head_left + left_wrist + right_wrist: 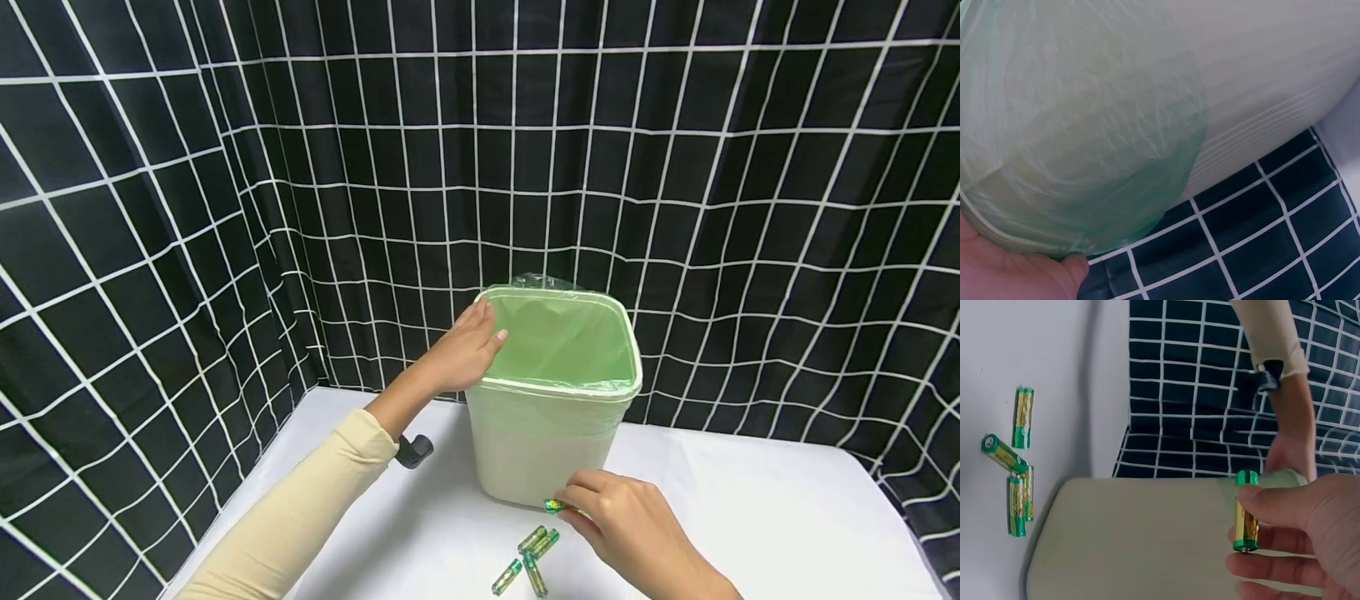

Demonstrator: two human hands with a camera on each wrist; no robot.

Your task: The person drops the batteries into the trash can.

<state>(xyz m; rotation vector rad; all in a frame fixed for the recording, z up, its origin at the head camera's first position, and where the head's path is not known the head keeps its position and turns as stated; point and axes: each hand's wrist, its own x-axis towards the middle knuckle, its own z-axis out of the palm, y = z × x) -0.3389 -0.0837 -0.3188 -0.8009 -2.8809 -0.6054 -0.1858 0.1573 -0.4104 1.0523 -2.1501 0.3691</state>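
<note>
A pale trash bin [536, 462] stands on the table, lined with a thin green bag [562, 337] folded over its rim. My left hand [468, 346] rests on the bin's left rim, fingers straight; the left wrist view has its thumb [1075, 269] against the bag's overhang. Low in front of the bin, my right hand [630, 521] pinches a green and gold battery [1247, 519] between thumb and fingers. Several matching batteries [532, 539] lie on the table to the left of that hand, some touching each other.
A white cloth covers the table [720, 500]. Black curtains [675, 167] with a white grid hang behind and to the left. A dark strap mount [414, 451] sticks out from my left wrist, beside the bin.
</note>
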